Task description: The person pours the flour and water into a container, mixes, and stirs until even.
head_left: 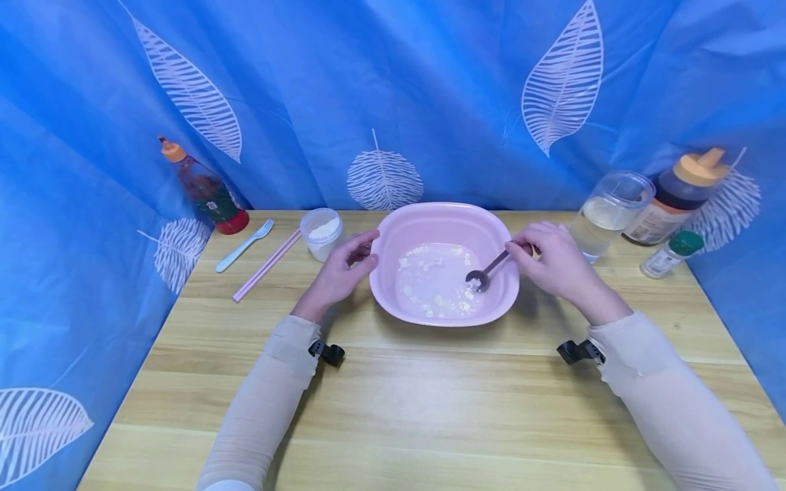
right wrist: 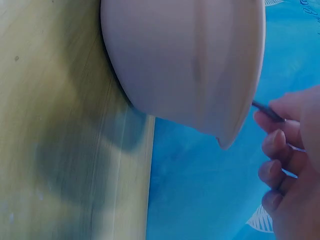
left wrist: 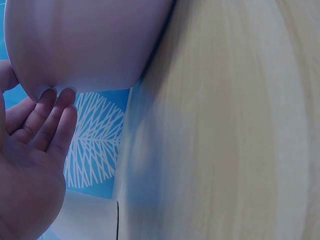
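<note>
1. Sleeves, pale, a left one point(head_left: 260, 409) and a right one point(head_left: 675, 402), extend over the near part of the wood-grain table point(head_left: 430, 402); a black wrist device point(head_left: 327, 352) is visible at the left cuff.
2. Left hand point(head_left: 336, 276): thumb and fingers clamped on the rim of the pink basin at its left side, fingertips against the outer wall.
3. Right hand point(head_left: 555, 262): thumb and fingertips together, pinching the handle of a dark spoon point(head_left: 477, 278), tilted across the basin's right side with its bowl inside.
4. Pink basin point(head_left: 443, 321): on the table's far half, near the middle; white lumps point(head_left: 439, 305) lie scattered within.
5. Far left: pink chopsticks point(head_left: 267, 264), a pale blue fork point(head_left: 245, 247) and a jar point(head_left: 322, 249) containing white powder.
6. Far right: a green-capped shaker point(head_left: 671, 254), a clear cup point(head_left: 604, 218) containing liquid and an orange-capped bottle point(head_left: 669, 204).
7. Far left corner: an upright red bottle point(head_left: 209, 194).
8. Farthest: a blue curtain point(head_left: 454, 102) with white leaf prints.
</note>
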The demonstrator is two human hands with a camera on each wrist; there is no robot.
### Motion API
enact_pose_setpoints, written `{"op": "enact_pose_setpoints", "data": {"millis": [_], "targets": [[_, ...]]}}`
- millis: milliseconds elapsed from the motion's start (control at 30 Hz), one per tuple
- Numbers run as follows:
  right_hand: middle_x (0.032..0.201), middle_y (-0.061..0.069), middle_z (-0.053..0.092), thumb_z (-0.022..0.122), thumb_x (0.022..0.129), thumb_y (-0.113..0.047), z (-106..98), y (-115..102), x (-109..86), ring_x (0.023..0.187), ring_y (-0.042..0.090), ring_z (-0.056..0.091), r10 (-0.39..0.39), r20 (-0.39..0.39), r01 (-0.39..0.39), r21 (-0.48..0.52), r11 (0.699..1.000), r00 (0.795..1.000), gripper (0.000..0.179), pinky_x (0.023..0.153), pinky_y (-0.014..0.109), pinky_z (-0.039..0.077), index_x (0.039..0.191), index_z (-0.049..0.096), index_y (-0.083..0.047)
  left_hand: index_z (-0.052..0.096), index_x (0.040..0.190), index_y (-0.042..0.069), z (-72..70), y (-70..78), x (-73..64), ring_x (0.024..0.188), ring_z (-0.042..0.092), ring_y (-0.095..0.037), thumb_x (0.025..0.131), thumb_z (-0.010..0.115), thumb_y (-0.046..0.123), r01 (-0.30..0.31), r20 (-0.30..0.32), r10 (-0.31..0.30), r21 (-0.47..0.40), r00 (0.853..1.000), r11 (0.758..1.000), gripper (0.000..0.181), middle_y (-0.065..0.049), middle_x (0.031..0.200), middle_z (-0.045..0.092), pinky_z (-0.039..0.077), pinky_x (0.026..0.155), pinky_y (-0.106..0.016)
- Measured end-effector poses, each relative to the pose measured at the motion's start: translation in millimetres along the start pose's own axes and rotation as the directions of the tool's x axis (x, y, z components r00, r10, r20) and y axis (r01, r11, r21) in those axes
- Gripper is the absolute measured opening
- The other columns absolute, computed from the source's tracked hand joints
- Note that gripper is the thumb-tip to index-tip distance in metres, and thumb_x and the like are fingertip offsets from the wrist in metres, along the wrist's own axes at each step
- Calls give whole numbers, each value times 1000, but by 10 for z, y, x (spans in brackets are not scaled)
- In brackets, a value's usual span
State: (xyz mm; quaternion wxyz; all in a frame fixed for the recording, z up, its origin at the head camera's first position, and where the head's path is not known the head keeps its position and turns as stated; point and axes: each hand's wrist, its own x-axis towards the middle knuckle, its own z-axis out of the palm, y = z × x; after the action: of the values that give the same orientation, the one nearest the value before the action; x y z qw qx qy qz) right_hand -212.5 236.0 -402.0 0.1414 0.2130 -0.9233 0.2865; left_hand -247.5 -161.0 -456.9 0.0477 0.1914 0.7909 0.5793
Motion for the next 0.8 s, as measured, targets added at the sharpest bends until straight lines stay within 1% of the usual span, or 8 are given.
{"op": "enact_pose_setpoints", "data": {"millis": [133, 233, 300, 433, 500, 600, 700, 800], "targets": [[83, 5, 67, 74, 99, -10, 1, -4, -27, 86, 24, 56, -54, 44, 54, 13, 998, 998, 7, 89, 40, 37, 96, 80, -6, 52, 157, -2, -3, -3, 2, 127, 61, -37, 106, 63, 12, -4, 0, 4, -1, 1000, 1000, 54, -24, 140, 63, 50, 112, -44], [84, 3, 67, 75, 97, -8, 35, -20, -47, 83, 19, 55, -87, 64, 84, 54, 995, 994, 6, 82, 34, 41, 96, 81, -7, 51, 157, -2, -3, -4, 2, 127, 61, -36, 106, 62, 11, -3, -1, 3, -1, 1000, 1000, 54, -24, 141, 63, 50, 112, -42], [84, 3, 68, 76, 97, -7, 76, -43, -61, 82, 17, 55, -90, 71, 83, 97, 992, 993, 7, 77, 31, 42, 97, 82, -7, 51, 157, -2, -1, -2, 4, 127, 61, -36, 106, 62, 11, -4, -1, 4, 2, 1000, 1000, 54, -24, 141, 63, 50, 112, -40], [86, 2, 71, 79, 97, -8, 189, -113, -84, 82, 16, 55, -61, 69, 48, 185, 982, 996, 6, 75, 26, 43, 99, 85, -9, 51, 157, -2, 0, 1, 6, 127, 62, -36, 107, 62, 11, -7, -1, 7, 8, 1000, 1000, 54, -24, 141, 63, 50, 112, -40], [85, 1, 71, 81, 95, -8, 251, -149, -88, 82, 15, 53, -56, 52, 43, 219, 975, 997, 5, 74, 24, 42, 98, 85, -9, 51, 157, -2, -2, -3, 9, 127, 62, -37, 107, 62, 12, -6, 1, 6, 8, 1000, 1000, 54, -24, 141, 63, 50, 112, -43], [81, -2, 70, 84, 93, -7, 341, -183, -81, 82, 13, 52, -80, 3, 76, 256, 964, 997, 4, 76, 24, 39, 95, 85, -9, 51, 157, -1, -5, -15, 12, 128, 61, -38, 107, 62, 14, -2, 5, 2, 5, 1000, 1000, 54, -24, 141, 63, 49, 114, -49], [78, -4, 71, 85, 90, -4, 421, -203, -75, 84, 11, 51, -101, -44, 109, 285, 952, 994, 5, 83, 29, 35, 93, 86, -8, 51, 157, 0, -8, -20, 8, 128, 61, -37, 106, 63, 14, 0, 7, 0, 3, 1000, 1000, 54, -23, 141, 63, 49, 115, -51], [77, -1, 72, 85, 88, -1, 479, -221, -74, 87, 11, 52, -91, -82, 111, 302, 947, 993, 6, 88, 35, 32, 92, 87, -6, 52, 157, 0, -9, -18, 6, 128, 61, -37, 106, 63, 14, 0, 7, 0, 6, 1000, 1000, 55, -23, 142, 63, 49, 115, -50]]}}
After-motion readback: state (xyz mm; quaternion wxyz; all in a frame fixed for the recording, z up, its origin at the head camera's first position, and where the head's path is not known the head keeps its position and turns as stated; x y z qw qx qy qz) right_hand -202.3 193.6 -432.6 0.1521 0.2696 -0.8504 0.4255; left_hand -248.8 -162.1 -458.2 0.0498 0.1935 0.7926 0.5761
